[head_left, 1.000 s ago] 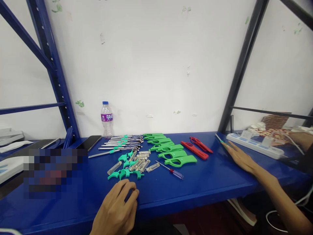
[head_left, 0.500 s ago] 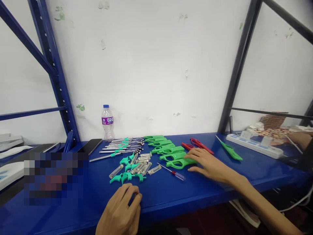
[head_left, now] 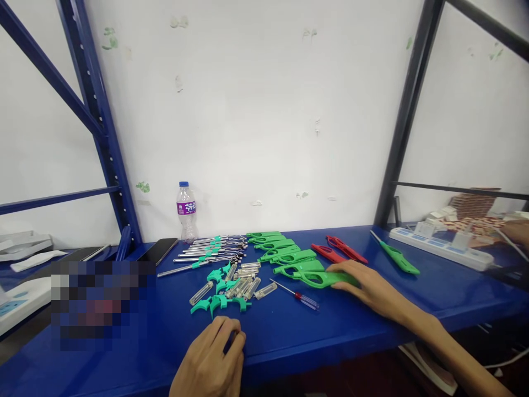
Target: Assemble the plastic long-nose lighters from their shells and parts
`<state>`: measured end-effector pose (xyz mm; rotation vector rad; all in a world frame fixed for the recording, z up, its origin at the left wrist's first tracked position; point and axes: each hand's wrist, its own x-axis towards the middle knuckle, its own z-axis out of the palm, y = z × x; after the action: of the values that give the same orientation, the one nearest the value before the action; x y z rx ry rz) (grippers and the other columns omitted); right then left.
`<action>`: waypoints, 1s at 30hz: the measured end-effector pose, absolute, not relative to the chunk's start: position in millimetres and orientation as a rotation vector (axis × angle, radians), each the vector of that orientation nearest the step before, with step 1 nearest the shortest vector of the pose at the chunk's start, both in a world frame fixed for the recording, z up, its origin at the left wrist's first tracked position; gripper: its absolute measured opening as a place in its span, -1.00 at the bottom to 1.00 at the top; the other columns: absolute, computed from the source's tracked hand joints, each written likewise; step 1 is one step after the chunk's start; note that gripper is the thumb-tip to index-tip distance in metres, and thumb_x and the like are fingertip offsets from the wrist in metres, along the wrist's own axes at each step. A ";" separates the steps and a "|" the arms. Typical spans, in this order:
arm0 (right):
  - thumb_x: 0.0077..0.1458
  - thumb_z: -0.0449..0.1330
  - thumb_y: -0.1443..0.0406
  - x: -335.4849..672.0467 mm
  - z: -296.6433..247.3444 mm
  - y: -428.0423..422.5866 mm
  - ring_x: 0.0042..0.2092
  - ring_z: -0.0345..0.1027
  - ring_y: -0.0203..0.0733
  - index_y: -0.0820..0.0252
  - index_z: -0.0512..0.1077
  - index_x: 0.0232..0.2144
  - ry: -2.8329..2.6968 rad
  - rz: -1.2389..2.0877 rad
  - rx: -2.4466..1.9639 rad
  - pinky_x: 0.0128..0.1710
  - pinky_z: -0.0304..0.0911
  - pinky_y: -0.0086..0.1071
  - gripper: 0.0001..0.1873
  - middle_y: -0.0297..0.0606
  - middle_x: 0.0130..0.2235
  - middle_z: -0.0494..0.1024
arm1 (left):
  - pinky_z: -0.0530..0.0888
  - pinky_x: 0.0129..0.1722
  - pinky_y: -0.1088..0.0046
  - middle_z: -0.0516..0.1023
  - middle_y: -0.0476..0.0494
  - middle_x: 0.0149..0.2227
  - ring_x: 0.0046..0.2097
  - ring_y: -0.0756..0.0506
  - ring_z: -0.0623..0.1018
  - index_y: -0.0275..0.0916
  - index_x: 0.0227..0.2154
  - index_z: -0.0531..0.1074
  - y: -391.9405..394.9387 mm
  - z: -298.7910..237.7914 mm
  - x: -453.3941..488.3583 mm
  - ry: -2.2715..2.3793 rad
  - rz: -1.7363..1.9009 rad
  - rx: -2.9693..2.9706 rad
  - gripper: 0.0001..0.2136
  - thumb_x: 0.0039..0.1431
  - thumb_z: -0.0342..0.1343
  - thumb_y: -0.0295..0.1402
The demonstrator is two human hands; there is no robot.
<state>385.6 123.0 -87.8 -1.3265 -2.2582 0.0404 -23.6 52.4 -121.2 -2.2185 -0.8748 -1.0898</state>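
My right hand (head_left: 366,285) has its fingers and thumb on the end of the nearest green lighter casing (head_left: 314,279), which lies on the blue table at the front of a row of similar green casings (head_left: 289,258). My left hand (head_left: 210,355) rests curled at the table's front edge, with nothing visible in its fingers. Just beyond it lie teal lighter triggers (head_left: 218,302) and clear fuel tanks (head_left: 248,288). A screwdriver (head_left: 301,298) with a clear purple handle lies between the tanks and my right hand. Metal lighter tubes (head_left: 206,253) with teal parts and wires lie farther back.
A bottle (head_left: 187,215) and a black phone (head_left: 159,251) are at the back left. Two red casings (head_left: 330,253), an assembled green lighter (head_left: 399,258) and a power strip (head_left: 442,248) are on the right. Blue rack posts (head_left: 103,121) rise at the left. Another person's hand (head_left: 516,231) shows far right.
My right hand has closed on the nearest green casing and shifted it right and toward me, slightly apart from the row. My left hand keeps its curled pose. The whole view has shifted slightly.
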 end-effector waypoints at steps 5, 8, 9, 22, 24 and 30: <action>0.42 0.16 -0.07 351.0 -82.5 93.0 0.15 0.52 0.06 -0.04 0.48 0.22 -2.234 0.040 -1.206 0.17 0.43 -0.09 -0.52 -0.15 0.14 0.62 | 0.57 -0.22 0.40 0.57 -0.15 -0.22 -0.20 -0.09 0.59 -0.24 -0.23 0.49 53.2 -120.3 -23.8 -0.874 -1.079 -2.231 -0.73 0.34 -0.07 -0.66; 0.44 0.15 -0.02 318.3 -83.3 77.1 0.12 0.52 0.04 -0.06 0.39 0.32 -2.380 -0.009 -1.118 0.14 0.43 -0.08 -0.49 -0.15 0.14 0.62 | 0.56 -0.22 0.40 0.57 -0.15 -0.21 -0.20 -0.10 0.59 -0.24 -0.22 0.49 53.2 -120.6 -24.2 -0.885 -1.066 -2.238 -0.74 0.34 -0.05 -0.66; 0.44 0.15 -0.01 308.3 -84.2 74.7 0.10 0.53 0.05 -0.05 0.39 0.33 -2.426 -0.041 -1.078 0.11 0.43 -0.06 -0.48 -0.15 0.13 0.62 | 0.56 -0.22 0.40 0.56 -0.14 -0.21 -0.20 -0.10 0.58 -0.24 -0.22 0.49 53.0 -120.8 -24.2 -0.886 -1.063 -2.239 -0.74 0.34 -0.05 -0.66; 0.49 0.07 0.02 300.5 -88.5 84.7 0.06 0.55 0.03 -0.02 0.52 0.15 -2.221 -0.197 -1.027 0.05 0.45 -0.09 -0.62 -0.13 0.05 0.65 | 0.58 -0.17 0.37 0.58 -0.13 -0.23 -0.23 -0.10 0.60 -0.24 -0.24 0.50 51.8 -120.6 -21.2 -0.883 -1.067 -2.202 -0.74 0.36 -0.05 -0.64; 0.46 0.12 -0.01 322.1 -93.6 89.4 0.08 0.56 0.06 -0.04 0.55 0.12 -2.127 -0.207 -1.136 0.09 0.46 -0.06 -0.63 -0.16 0.05 0.67 | 0.58 -0.15 0.36 0.58 -0.14 -0.22 -0.21 -0.10 0.60 -0.25 -0.23 0.50 52.9 -123.6 -23.0 -0.889 -1.052 -2.208 -0.75 0.35 -0.04 -0.65; 0.36 0.16 -0.15 387.8 -114.4 99.6 0.08 0.58 0.17 -0.11 0.60 0.04 -1.982 -0.150 -1.410 0.11 0.48 0.04 -0.56 -0.22 0.06 0.69 | 0.60 -0.15 0.36 0.60 -0.12 -0.23 -0.26 -0.09 0.61 -0.23 -0.24 0.51 57.9 -129.4 -26.0 -0.870 -1.046 -2.160 -0.73 0.30 -0.03 -0.67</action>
<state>387.8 99.6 -114.4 -1.4099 -1.9821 -0.1499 -26.0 57.9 -129.4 -2.1601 -0.8696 -1.0463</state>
